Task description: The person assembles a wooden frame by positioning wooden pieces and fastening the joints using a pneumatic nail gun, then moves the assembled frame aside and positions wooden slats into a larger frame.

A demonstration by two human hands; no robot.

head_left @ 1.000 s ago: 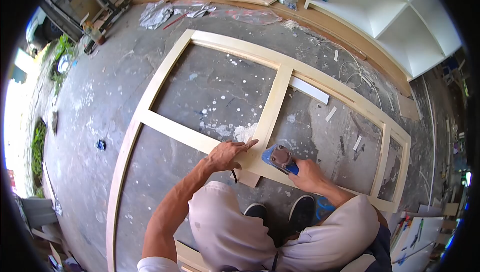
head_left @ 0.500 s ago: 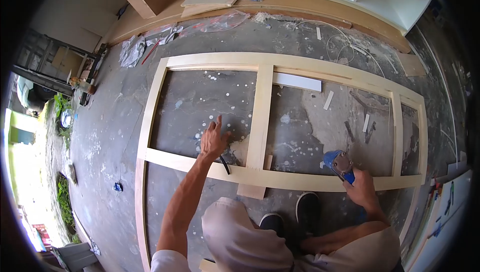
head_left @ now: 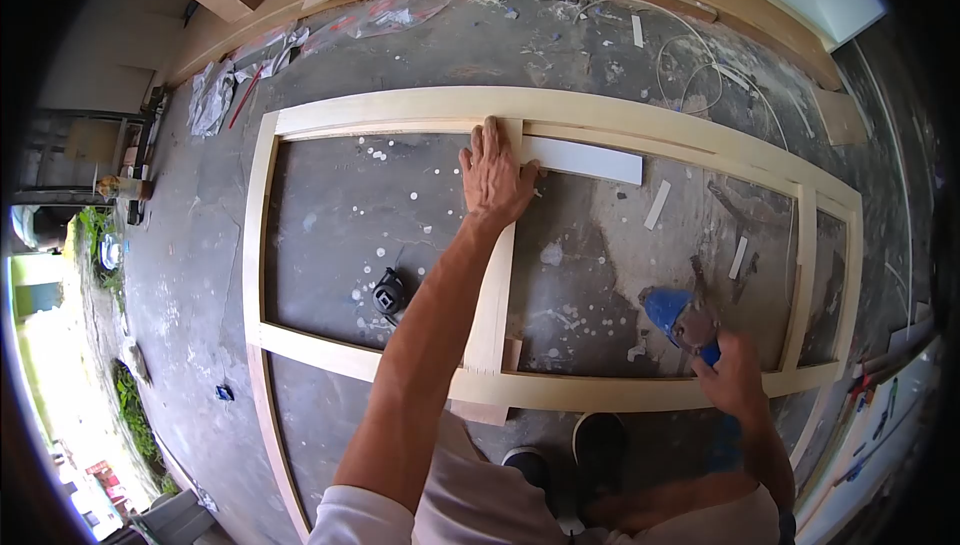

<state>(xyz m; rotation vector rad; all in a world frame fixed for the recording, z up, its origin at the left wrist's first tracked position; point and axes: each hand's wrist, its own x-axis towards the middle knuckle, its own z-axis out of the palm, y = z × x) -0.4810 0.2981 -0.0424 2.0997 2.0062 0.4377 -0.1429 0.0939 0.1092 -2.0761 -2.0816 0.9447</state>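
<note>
A pale wooden frame [head_left: 390, 108] with several crossbars lies on the floor in front of me. My left hand [head_left: 493, 177] rests flat with fingers stretched, over the joint where the middle crossbar [head_left: 490, 315] meets the far rail. Wrapped around the grip of a blue and grey nail gun [head_left: 683, 320] is my right hand [head_left: 733, 377]; it holds the tool above the frame's right opening, near the close rail. In the left opening lies a small black object [head_left: 388, 292] resembling a tape measure, beside my left forearm.
A white strip [head_left: 585, 161] lies inside the far rail, with small offcuts [head_left: 657, 205] nearby. Thin cable [head_left: 690, 70] loops on the floor beyond. Crumpled plastic [head_left: 213, 95] and a wooden cabinet base [head_left: 285, 10] are behind. My shoes [head_left: 600, 445] stand close to the near rail.
My left hand has moved away from me, from the left opening onto the far end of the middle crossbar. The nail gun stays in my right hand. The view has shifted slightly.
</note>
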